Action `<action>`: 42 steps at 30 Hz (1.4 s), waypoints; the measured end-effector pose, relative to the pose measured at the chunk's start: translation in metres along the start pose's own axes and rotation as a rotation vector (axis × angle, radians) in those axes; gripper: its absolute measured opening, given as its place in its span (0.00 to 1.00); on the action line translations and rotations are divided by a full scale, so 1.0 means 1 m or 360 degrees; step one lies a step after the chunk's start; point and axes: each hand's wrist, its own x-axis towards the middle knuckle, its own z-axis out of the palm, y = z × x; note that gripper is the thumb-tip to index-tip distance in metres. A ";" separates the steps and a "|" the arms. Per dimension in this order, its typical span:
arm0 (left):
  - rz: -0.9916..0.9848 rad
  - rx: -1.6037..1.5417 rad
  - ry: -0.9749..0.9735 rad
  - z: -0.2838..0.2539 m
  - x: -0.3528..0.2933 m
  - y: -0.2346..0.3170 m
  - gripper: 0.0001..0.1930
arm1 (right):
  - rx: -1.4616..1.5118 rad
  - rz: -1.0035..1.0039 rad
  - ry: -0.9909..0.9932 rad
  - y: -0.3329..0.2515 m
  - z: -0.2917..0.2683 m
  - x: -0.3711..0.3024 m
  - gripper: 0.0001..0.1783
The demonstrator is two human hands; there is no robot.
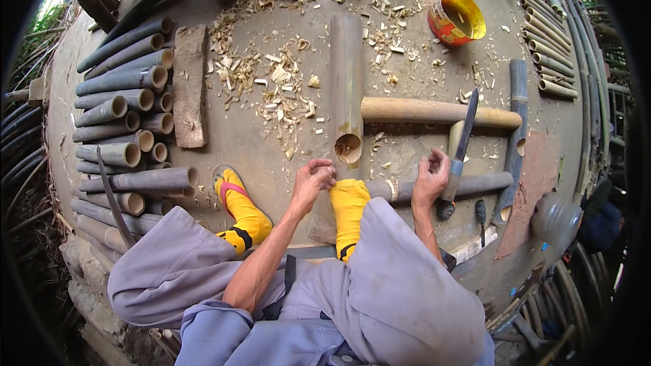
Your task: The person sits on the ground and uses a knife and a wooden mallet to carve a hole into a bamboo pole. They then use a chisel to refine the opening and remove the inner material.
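Observation:
A thick bamboo tube (346,74) lies lengthwise in front of me, its hollow end (348,148) facing me. My left hand (313,179) sits just below that end, fingers pinched together, touching my right foot in a yellow sock (349,207). I cannot see anything between the fingers. My right hand (431,177) is curled against the grey handle of a long dark-bladed knife (464,132). The knife lies across a grey bamboo pole (478,183) and a tan pole (441,112). My left foot (245,215) rests on a pink-strapped sandal.
Several cut bamboo tubes (122,108) are stacked at the left beside a wooden plank (190,88). Shavings (271,74) litter the ground. An orange and yellow bowl (458,19) stands at the back right. A split bamboo piece (519,129), a small tool (481,213) and a clay pot (556,220) lie right.

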 end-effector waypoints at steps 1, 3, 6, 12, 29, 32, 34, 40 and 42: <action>0.0031 0.0048 0.0027 -0.002 0.001 0.001 0.15 | 0.0058 -0.0028 -0.0068 -0.003 0.006 0.004 0.16; 0.0067 0.0086 0.0045 -0.004 0.003 0.001 0.15 | 0.0065 0.0008 -0.0162 -0.001 0.012 0.002 0.15; 0.0059 0.0055 0.0020 -0.006 0.006 0.000 0.15 | 0.0044 0.0075 -0.0259 -0.003 0.016 -0.009 0.14; 0.0020 0.0002 0.0034 -0.005 0.003 -0.002 0.16 | 0.0086 -0.0015 -0.0582 -0.016 0.034 -0.013 0.14; -0.0078 -0.0254 0.0443 -0.049 0.012 0.012 0.16 | -0.0840 -0.1200 -0.0101 -0.248 0.321 0.314 0.43; -0.0062 -0.0289 0.0489 -0.053 0.010 0.017 0.16 | -0.0777 -0.1040 -0.0291 -0.245 0.324 0.319 0.41; -0.0054 -0.0296 0.0484 -0.051 0.009 0.015 0.16 | -0.0542 -0.0955 -0.0385 -0.252 0.313 0.311 0.39; 0.0064 -0.0241 0.0283 -0.024 0.016 0.033 0.15 | 0.0054 -0.0733 -0.0523 -0.225 0.235 0.250 0.38; 0.0138 -0.0231 0.0153 -0.011 0.019 0.041 0.16 | 0.0064 -0.0779 -0.0490 -0.198 0.195 0.226 0.38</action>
